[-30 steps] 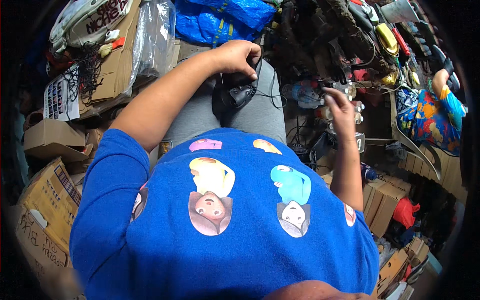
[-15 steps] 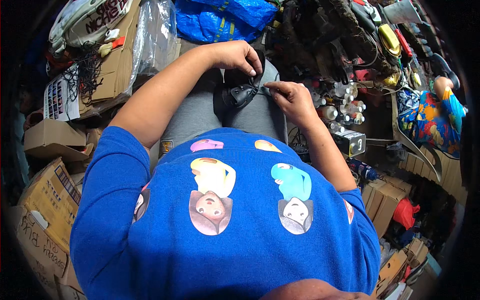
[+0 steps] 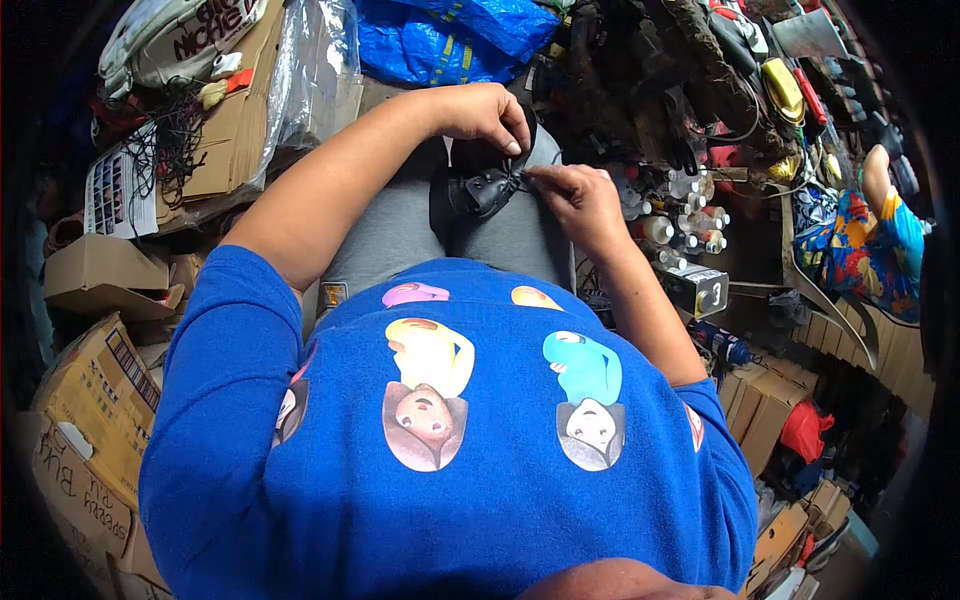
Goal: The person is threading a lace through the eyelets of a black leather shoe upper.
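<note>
A black shoe (image 3: 480, 192) rests on my lap, across grey trousers (image 3: 385, 225), its rounded toe pointing towards me. My left hand (image 3: 485, 115) is closed at the far end of the shoe, thumb and fingers pinching its dark upper edge. From the right, my right hand (image 3: 585, 205) reaches in with its thumb and forefinger closed beside the shoe's lacing. What those fingertips hold is too small to make out. The shoe's far part is partly hidden behind my left fingers.
Several capped bottles (image 3: 690, 225) and a metal can (image 3: 700, 288) stand right of my knees. A blue plastic bag (image 3: 450, 45) lies ahead. Cardboard boxes (image 3: 105, 280) crowd the left. Another person in colourful clothing (image 3: 860, 250) is at the far right.
My right fingertips have drawn slightly closer to the shoe's lacing. My left hand keeps its pinch nearly in place. The other person's arm at the far right has shifted.
</note>
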Available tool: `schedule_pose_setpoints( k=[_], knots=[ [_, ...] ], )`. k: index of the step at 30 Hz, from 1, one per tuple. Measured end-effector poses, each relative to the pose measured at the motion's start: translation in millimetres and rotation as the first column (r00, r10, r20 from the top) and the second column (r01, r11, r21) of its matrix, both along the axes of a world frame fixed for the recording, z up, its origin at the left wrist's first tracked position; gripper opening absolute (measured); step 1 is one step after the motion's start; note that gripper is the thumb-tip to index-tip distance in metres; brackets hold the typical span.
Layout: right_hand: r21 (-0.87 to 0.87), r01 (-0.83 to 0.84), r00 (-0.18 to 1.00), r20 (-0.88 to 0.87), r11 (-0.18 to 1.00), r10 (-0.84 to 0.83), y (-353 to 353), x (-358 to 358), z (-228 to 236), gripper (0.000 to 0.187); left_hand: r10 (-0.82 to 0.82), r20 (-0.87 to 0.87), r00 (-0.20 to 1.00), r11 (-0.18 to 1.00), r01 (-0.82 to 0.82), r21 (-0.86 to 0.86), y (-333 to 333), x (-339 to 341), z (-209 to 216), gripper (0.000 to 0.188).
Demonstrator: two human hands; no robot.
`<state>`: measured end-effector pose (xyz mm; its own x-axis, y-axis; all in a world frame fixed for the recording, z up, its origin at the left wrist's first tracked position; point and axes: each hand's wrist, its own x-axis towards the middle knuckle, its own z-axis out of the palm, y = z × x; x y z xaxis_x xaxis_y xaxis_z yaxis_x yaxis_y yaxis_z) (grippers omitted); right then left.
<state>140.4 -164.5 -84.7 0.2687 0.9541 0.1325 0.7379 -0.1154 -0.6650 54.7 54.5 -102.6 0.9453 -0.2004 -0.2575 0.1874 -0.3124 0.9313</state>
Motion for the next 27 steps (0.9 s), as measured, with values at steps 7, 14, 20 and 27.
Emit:
schedule_pose_setpoints(
  k=[7, 14, 20, 27],
  knots=[
    [-0.133, 0.009, 1.0, 0.019, 0.991, -0.007, -0.1, 6.7, 8.3, 0.022, -0.051, 0.041, 0.998, 0.999, 0.05, 0.019, 3.3, -2.2, 3.0, 0.024],
    [-0.12, 0.124, 0.98, -0.142, 0.985, -0.14, -5.2, 0.2, -9.5, 0.019, -0.087, 0.01, 0.996, 0.996, 0.087, 0.013, 6.5, -3.1, -0.5, 0.027],
    [-0.114, -0.012, 1.0, -0.026, 0.993, 0.009, 5.7, 6.0, 0.0, 0.02, -0.036, 0.034, 0.999, 0.999, 0.035, 0.019, 1.9, -1.1, -4.9, 0.024],
    [-0.243, -0.071, 0.934, -0.356, 0.967, -0.021, 9.4, 23.5, -1.8, 0.022, -0.102, 0.163, 0.981, 0.99, 0.085, 0.11, 5.7, -6.4, -2.0, 0.03]
  ],
)
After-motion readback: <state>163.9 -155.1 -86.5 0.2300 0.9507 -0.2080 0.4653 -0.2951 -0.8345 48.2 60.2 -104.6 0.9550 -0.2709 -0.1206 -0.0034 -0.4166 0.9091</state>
